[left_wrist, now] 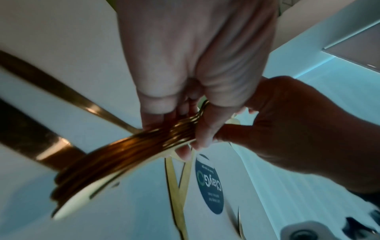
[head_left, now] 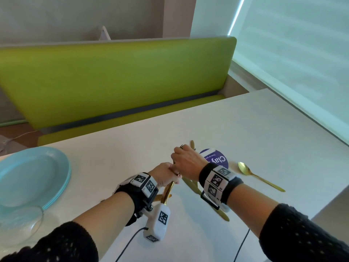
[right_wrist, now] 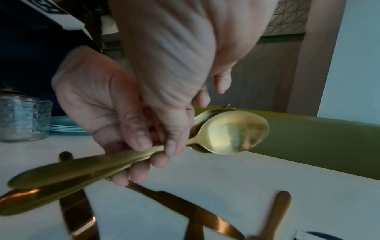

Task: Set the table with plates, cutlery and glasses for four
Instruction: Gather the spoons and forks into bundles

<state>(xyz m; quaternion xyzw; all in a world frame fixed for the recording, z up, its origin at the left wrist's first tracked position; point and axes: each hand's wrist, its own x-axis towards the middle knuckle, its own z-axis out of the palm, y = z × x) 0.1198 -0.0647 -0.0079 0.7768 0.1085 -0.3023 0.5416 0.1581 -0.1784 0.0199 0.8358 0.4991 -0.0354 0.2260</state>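
Observation:
My left hand grips the handles of a bundle of gold spoons held above the white table. My right hand pinches the neck of the top spoon, just beyond the left hand's fingers. Seen from the left wrist, the stacked gold handles fan out under my left hand, with my right hand beside it. One gold spoon lies alone on the table to the right. Gold knives lie crossed beneath my right wrist. Blue plates are stacked at the left.
A clear glass stands near the plates at the front left. A round purple sticker is on the table beyond my right hand. A green bench runs along the table's far side. More knives lie below the hands.

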